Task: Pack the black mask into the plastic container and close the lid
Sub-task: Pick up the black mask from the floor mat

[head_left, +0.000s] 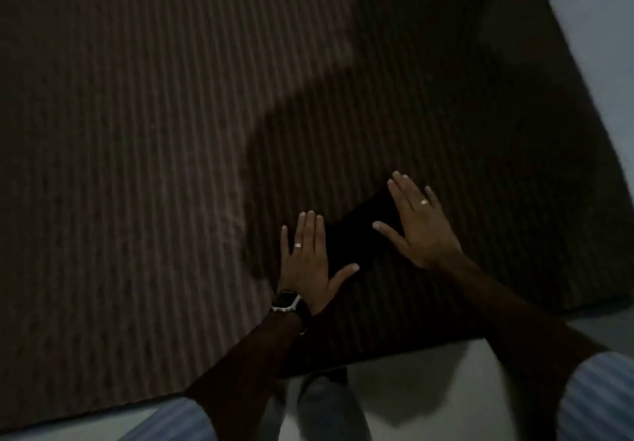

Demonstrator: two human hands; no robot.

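The black mask [360, 234] lies flat on a dark brown ribbed mat [154, 166], a dark rectangle set at an angle. My left hand [305, 262] lies flat at its left edge, fingers together and thumb spread along its lower edge. My right hand [418, 224] lies flat over its right part, fingers spread, thumb resting on the mask. Both hands press down and grip nothing. Each hand wears a ring, and the left wrist has a watch [288, 303]. No plastic container is in view.
The scene is dim. The mat's near edge [377, 355] runs just in front of my wrists, with pale floor [429, 389] beyond it. My knee in blue jeans [329, 406] is below. Pale floor [600, 46] also shows past the mat's right edge.
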